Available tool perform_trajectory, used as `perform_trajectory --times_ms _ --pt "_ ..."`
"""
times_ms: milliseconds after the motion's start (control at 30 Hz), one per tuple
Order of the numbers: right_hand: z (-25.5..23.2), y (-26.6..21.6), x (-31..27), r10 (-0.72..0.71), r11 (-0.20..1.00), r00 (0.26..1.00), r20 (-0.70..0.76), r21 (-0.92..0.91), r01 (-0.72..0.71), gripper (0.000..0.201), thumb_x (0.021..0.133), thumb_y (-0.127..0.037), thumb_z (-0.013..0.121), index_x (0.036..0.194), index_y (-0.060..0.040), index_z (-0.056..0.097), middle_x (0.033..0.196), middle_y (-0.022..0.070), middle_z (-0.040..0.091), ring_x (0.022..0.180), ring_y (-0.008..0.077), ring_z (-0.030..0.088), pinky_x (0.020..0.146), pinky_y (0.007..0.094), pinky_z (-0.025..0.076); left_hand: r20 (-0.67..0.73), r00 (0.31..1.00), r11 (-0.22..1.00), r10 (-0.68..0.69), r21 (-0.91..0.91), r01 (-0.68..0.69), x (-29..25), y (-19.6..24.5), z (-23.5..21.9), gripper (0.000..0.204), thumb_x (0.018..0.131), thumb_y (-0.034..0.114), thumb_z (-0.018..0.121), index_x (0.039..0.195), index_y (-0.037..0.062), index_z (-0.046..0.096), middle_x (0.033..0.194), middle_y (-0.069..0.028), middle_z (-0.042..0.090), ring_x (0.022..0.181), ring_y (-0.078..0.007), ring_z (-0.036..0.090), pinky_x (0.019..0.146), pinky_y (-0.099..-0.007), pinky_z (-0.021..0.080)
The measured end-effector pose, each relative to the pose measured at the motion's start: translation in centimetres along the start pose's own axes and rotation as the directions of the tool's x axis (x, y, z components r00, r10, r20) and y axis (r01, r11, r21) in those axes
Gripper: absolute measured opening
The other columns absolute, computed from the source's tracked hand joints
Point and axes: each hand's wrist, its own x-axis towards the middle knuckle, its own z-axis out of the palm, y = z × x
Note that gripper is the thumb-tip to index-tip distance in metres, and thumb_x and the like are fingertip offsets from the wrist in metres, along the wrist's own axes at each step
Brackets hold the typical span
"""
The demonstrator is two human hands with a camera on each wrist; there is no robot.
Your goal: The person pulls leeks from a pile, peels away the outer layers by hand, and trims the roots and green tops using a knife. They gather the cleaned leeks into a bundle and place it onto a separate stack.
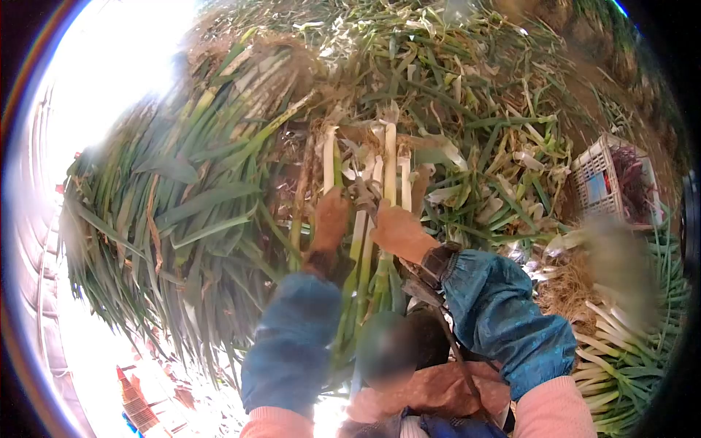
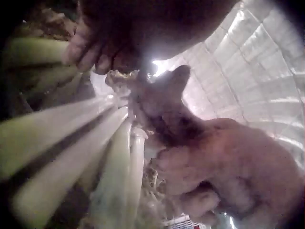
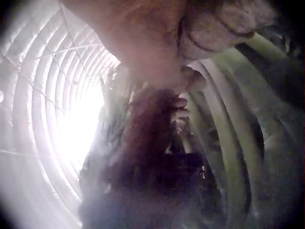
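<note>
In the head view, both hands are side by side over several pale leeks (image 1: 391, 164), whose root ends point away from me. My left hand (image 1: 334, 219) grips a leek; in the left wrist view its fingers (image 2: 86, 57) curl down over a pale stalk. Just beside it, my right hand (image 1: 404, 232) is curled over a stalk, with green leaves running out beneath it toward my lap. The left wrist view shows the right hand (image 2: 228, 162) at the stalk ends, thumb raised. What lies inside its palm is hidden.
A big heap of leafy leeks (image 1: 190, 190) rises on the left. Loose leaves and trimmings (image 1: 475, 124) cover the ground ahead. On the right are a plastic crate (image 1: 599, 179), a tangle of roots (image 1: 566, 292) and a pile of white-stemmed leeks (image 1: 613, 358).
</note>
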Motion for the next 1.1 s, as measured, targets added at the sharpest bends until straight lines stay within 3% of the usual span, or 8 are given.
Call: perform_trajectory --times_ms 33,233,267,400,500,700,867,1100 --pt "-0.7 0.0 -0.3 -0.008 0.999 1.000 0.002 0.035 0.008 0.030 0.079 -0.017 0.051 0.091 0.0110 0.051 0.088 0.0285 0.058 0.084 0.0417 0.059 0.078 0.0452 0.047 0.120 0.993 1.000 0.001 0.018 -0.003 0.9 0.2 0.6 0.019 0.082 0.013 0.053 0.093 -0.0019 0.055 0.086 -0.0226 0.056 0.083 -0.0397 0.055 0.074 -0.0470 0.045" --pt "-1.7 1.4 -0.8 -0.111 0.988 0.993 -0.047 0.102 0.116 0.037 0.073 -0.020 0.058 0.090 0.0118 0.047 0.071 0.0287 0.059 0.074 0.0428 0.060 0.069 0.0478 0.047 -0.053 0.979 0.863 0.196 0.484 -0.146 4.2 -2.8 6.4 0.020 0.081 0.010 0.054 0.092 -0.0062 0.054 0.095 -0.0223 0.054 0.087 -0.0388 0.055 0.074 -0.0438 0.045" --pt "-1.9 1.4 -1.0 -0.129 0.986 0.990 -0.057 0.102 0.135 0.038 0.073 -0.020 0.058 0.089 0.0121 0.047 0.069 0.0283 0.059 0.073 0.0424 0.060 0.069 0.0477 0.047 -0.022 0.995 0.845 0.098 0.529 -0.072 4.2 -1.7 6.0 0.024 0.079 0.011 0.058 0.095 -0.0043 0.052 0.093 -0.0197 0.054 0.090 -0.0348 0.057 0.071 -0.0418 0.048" --pt "-1.6 1.6 -0.4 -0.029 0.991 0.999 0.019 0.131 0.027 0.036 0.072 -0.019 0.058 0.089 0.0116 0.049 0.069 0.0283 0.059 0.073 0.0431 0.061 0.068 0.0476 0.048 -0.094 0.985 0.884 -0.147 0.434 0.174 4.3 -2.5 6.5 0.038 0.076 0.032 0.065 0.088 -0.0028 0.056 0.093 -0.0200 0.057 0.081 -0.0343 0.061 0.065 -0.0416 0.050" --pt "-2.3 1.0 -1.2 -0.096 0.988 0.994 0.054 0.126 0.089 0.036 0.072 -0.019 0.057 0.089 0.0114 0.050 0.073 0.0293 0.060 0.074 0.0437 0.061 0.069 0.0474 0.048 0.045 0.962 0.936 -0.268 0.250 0.249 3.6 -3.5 5.6 0.028 0.072 0.015 0.063 0.092 -0.0011 0.052 0.085 -0.0177 0.058 0.073 -0.0374 0.060 0.065 -0.0432 0.049" --pt "-0.2 -0.3 -2.9 -0.150 0.985 0.984 0.094 0.103 0.141 0.029 0.077 -0.017 0.053 0.090 0.0092 0.050 0.080 0.0293 0.059 0.080 0.0437 0.060 0.074 0.0461 0.048 0.060 0.994 0.964 -0.093 -0.246 0.105 -0.4 -7.0 3.9 0.029 0.072 0.012 0.060 0.096 0.0000 0.049 0.086 -0.0222 0.058 0.079 -0.0416 0.057 0.067 -0.0460 0.045" --pt "0.4 -0.6 -1.7 -0.057 0.998 0.994 0.090 0.009 0.056 0.042 0.073 -0.017 0.054 0.100 0.0138 0.044 0.079 0.0289 0.060 0.079 0.0440 0.060 0.073 0.0484 0.048 0.121 0.967 0.973 -0.224 0.088 0.214 -4.4 -5.1 2.5 0.045 0.075 0.018 0.061 0.116 0.0049 0.048 0.098 -0.0231 0.059 0.091 -0.0421 0.056 0.076 -0.0487 0.045" --pt "0.8 -0.5 -1.2 -0.060 0.996 0.997 0.046 -0.067 0.063 0.039 0.075 -0.017 0.056 0.101 0.0097 0.044 0.081 0.0268 0.062 0.083 0.0424 0.061 0.076 0.0470 0.048 0.212 0.945 0.968 -0.250 0.044 0.246 -8.5 -3.6 0.6 0.053 0.073 0.030 0.061 0.120 0.0089 0.048 0.100 -0.0235 0.061 0.096 -0.0411 0.057 0.080 -0.0492 0.044"
